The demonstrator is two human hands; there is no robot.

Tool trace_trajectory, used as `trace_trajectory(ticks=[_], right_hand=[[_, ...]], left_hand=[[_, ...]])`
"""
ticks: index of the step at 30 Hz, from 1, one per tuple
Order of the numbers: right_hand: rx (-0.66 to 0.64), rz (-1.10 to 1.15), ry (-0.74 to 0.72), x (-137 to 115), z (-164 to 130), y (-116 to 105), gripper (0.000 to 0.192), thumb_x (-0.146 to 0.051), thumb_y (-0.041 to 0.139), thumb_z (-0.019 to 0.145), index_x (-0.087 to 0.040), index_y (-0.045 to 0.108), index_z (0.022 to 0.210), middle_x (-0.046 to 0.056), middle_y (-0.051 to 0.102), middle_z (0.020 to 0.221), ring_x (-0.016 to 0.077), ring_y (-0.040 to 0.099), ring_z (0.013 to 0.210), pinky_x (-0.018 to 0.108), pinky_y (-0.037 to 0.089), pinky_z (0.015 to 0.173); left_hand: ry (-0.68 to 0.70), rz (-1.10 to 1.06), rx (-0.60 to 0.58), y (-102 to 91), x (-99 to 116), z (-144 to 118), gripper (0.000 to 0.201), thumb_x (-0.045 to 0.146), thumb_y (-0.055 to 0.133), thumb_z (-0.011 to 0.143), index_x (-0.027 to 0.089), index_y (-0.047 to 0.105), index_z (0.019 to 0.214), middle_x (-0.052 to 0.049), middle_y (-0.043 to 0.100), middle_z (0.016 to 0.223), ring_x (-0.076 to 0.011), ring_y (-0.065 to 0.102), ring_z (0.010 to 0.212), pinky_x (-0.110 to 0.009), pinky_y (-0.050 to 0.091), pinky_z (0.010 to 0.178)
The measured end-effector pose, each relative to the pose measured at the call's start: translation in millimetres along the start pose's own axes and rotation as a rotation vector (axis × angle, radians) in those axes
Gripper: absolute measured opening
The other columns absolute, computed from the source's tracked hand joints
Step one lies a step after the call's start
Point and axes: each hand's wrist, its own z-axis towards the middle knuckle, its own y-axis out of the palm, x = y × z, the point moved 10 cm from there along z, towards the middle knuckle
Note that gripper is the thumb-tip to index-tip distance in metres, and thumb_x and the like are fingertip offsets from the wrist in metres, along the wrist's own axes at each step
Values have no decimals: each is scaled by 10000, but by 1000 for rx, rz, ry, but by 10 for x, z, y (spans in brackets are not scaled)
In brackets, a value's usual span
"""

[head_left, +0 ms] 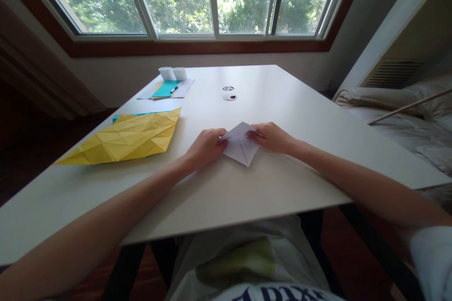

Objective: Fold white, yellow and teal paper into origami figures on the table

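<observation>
A folded white sheet of paper (242, 149), diamond-shaped with a crease down its middle, is held just over the white table (226, 197). My left hand (209, 145) pinches its left corner, the thumb and fingers closed on the edge. On the opposite corner my right hand (271, 137) grips the paper, thumb laid on its upper face. One point of the diamond faces me and another points away. The fingertips beneath the paper are hidden.
Left of my hands lies a large creased yellow paper (130, 138) over blue paper (116, 118). Farther back are two white folded paper pieces (173, 73), turquoise paper (165, 89) and a pen (174, 89). Two round metallic-looking discs (230, 97) sit mid-table. A window (212, 0) stands beyond.
</observation>
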Motion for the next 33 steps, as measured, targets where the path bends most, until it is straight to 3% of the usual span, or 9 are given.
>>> trace_trajectory(ticks=[17, 20, 25, 28, 33], right_hand=[[65, 107, 79, 123, -3, -64, 243, -300, 444, 864, -160, 613, 760, 23, 616, 658, 119, 521, 589, 230, 352, 554], [77, 276, 80, 215, -19, -135, 231, -346, 520, 830, -165, 653, 881, 34, 669, 764, 134, 581, 681, 244, 414, 636], [20, 619, 92, 445, -29, -179, 398, -494, 537, 800, -146, 664, 944, 80, 690, 902, 166, 621, 780, 301, 481, 716], [27, 545, 104, 539, -34, -200, 351, -456, 576, 779, -151, 677, 921, 71, 699, 853, 171, 631, 777, 312, 482, 737], [-29, 312, 110, 491, -43, -116, 211, -342, 595, 757, -187, 707, 845, 28, 712, 799, 154, 629, 725, 274, 456, 698]], left_hand=[[-120, 4, 34, -24, -128, 2, 253, 271, 430, 828, 145, 648, 806, -39, 654, 683, -150, 535, 578, -230, 364, 544], [-129, 41, 37, -41, -162, -16, 256, 262, 429, 827, 145, 655, 851, -49, 666, 716, -160, 555, 595, -236, 367, 554], [-147, 99, 47, -92, -218, -46, 270, 258, 429, 824, 142, 661, 897, -65, 673, 747, -184, 582, 635, -249, 370, 566], [-143, 122, 42, -101, -214, -50, 271, 259, 426, 825, 141, 660, 898, -65, 671, 740, -185, 581, 633, -252, 369, 566], [-142, 128, 35, -97, -189, -50, 271, 253, 419, 826, 140, 656, 894, -66, 676, 741, -183, 586, 628, -248, 376, 561]])
